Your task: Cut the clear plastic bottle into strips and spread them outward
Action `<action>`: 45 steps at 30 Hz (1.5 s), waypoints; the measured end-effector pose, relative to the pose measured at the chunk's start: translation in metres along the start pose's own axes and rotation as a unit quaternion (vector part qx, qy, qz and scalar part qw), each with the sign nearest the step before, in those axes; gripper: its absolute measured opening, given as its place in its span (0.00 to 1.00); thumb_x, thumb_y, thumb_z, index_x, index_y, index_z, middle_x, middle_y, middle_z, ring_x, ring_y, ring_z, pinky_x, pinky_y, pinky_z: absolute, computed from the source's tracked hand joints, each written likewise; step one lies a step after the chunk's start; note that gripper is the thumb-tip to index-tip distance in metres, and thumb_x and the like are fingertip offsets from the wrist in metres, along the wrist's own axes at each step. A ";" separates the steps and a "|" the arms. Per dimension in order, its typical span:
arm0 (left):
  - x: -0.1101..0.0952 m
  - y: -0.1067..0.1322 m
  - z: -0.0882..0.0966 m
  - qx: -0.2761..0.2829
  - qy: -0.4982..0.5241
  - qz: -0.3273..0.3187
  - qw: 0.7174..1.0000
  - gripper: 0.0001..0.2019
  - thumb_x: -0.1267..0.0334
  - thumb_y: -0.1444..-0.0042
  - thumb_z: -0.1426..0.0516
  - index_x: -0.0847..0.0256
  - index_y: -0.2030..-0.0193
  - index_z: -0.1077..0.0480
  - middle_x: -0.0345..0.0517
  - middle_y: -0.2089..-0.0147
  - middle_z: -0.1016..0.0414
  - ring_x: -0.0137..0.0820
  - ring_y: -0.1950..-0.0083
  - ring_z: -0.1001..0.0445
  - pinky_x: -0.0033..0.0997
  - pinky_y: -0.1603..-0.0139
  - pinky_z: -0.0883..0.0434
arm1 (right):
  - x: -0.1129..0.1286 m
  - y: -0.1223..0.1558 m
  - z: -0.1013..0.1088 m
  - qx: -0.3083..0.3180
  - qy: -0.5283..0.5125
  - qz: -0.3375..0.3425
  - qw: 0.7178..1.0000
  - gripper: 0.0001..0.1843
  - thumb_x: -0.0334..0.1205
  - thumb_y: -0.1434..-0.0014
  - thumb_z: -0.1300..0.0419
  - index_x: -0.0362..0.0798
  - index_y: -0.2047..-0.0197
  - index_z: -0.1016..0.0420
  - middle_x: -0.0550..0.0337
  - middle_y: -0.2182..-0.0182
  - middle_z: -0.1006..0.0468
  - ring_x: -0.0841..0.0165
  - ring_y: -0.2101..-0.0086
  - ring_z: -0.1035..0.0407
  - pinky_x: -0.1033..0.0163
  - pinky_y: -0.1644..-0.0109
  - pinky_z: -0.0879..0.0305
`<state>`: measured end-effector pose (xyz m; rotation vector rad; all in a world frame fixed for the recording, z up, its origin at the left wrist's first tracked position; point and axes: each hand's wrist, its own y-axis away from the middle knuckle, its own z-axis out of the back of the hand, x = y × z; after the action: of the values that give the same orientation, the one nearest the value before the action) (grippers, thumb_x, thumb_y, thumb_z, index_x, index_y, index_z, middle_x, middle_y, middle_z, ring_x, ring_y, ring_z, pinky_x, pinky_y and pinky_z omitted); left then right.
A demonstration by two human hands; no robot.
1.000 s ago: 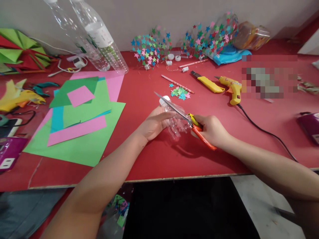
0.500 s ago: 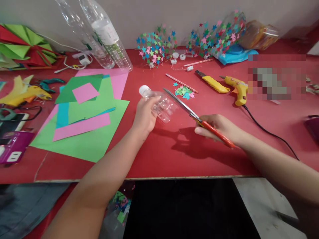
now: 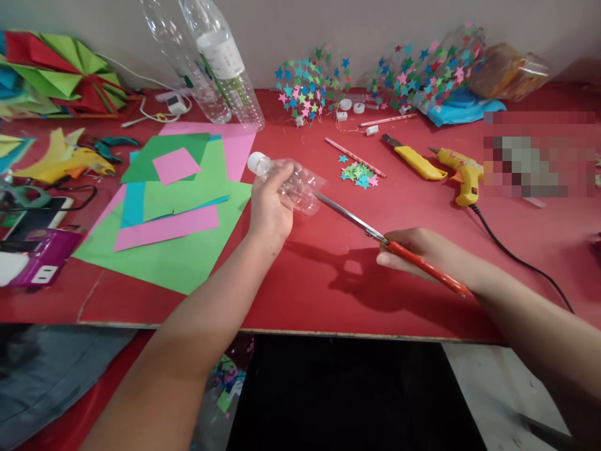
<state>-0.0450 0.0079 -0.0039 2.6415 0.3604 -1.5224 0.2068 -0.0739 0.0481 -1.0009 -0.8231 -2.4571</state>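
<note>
Fingers (image 3: 280, 176) of the left hand (image 3: 272, 210) are wrapped round one clear plastic bottle (image 3: 300, 188), and that bottle sits just left of the star pile (image 3: 359, 174), tilted, its single white cap (image 3: 256, 163) pointing away from the stars! Over to the right hand (image 3: 417, 250), nearer the wearer than the star pile: fingers closed about the red handle of one pair of scissors (image 3: 350, 216), blades reaching to the bottle's lower end. Are they touching it? Can't tell from here, nor how far the blades are parted.

Now the count! Two striped pencils (image 3: 355, 156), one right against the far side of the star pile, the other farther back. Two yellow glue guns: one (image 3: 464, 178) right of the star pile, its twin (image 3: 70, 164) well to the left. One yellow utility knife (image 3: 420, 163) lies between the stars and the nearer gun. Left of the pile, overlapping sheets of coloured paper (image 3: 188, 266), three pink pieces showing among the greens and blues. Behind and left of the stars, two tall clear bottles lean on the wall, one wearing a white label (image 3: 223, 56), print too small to read. One blue packet (image 3: 467, 109) rests behind and right of the pile, its markings unreadable too.
</note>
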 end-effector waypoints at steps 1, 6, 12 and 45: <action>0.000 0.002 -0.002 0.003 0.000 -0.002 1.000 0.11 0.62 0.58 0.33 0.57 0.70 0.30 0.39 0.70 0.23 0.29 0.66 0.23 0.27 0.66 0.27 | 0.001 0.000 0.000 0.001 -0.011 0.003 1.000 0.25 0.60 0.42 0.43 0.48 0.75 0.41 0.68 0.77 0.45 0.74 0.75 0.51 0.66 0.72 0.52; -0.001 0.012 -0.008 0.015 -0.020 -0.011 1.000 0.12 0.62 0.56 0.33 0.58 0.69 0.31 0.39 0.68 0.24 0.29 0.65 0.23 0.31 0.61 0.27 | 0.004 0.003 -0.002 0.027 -0.037 0.002 0.999 0.24 0.58 0.42 0.42 0.48 0.75 0.43 0.68 0.78 0.45 0.75 0.76 0.51 0.67 0.73 0.52; -0.006 0.018 -0.011 0.010 -0.048 -0.021 0.999 0.12 0.61 0.55 0.34 0.57 0.68 0.32 0.40 0.67 0.24 0.32 0.61 0.23 0.34 0.57 0.27 | 0.008 0.007 -0.005 0.052 -0.065 -0.011 0.996 0.24 0.57 0.40 0.43 0.48 0.75 0.42 0.69 0.79 0.41 0.76 0.79 0.46 0.68 0.75 0.52; -0.010 0.024 -0.023 0.004 -0.078 -0.095 0.992 0.12 0.65 0.53 0.37 0.54 0.66 0.38 0.36 0.69 0.25 0.32 0.61 0.23 0.35 0.55 0.29 | 0.012 0.006 -0.011 0.029 -0.090 0.012 0.995 0.25 0.63 0.42 0.44 0.47 0.71 0.35 0.67 0.79 0.38 0.76 0.80 0.45 0.67 0.75 0.50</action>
<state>-0.0252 -0.0130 0.0151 2.5341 0.6086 -1.7759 0.1961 -0.0869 0.0524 -1.2168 -0.9271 -2.3342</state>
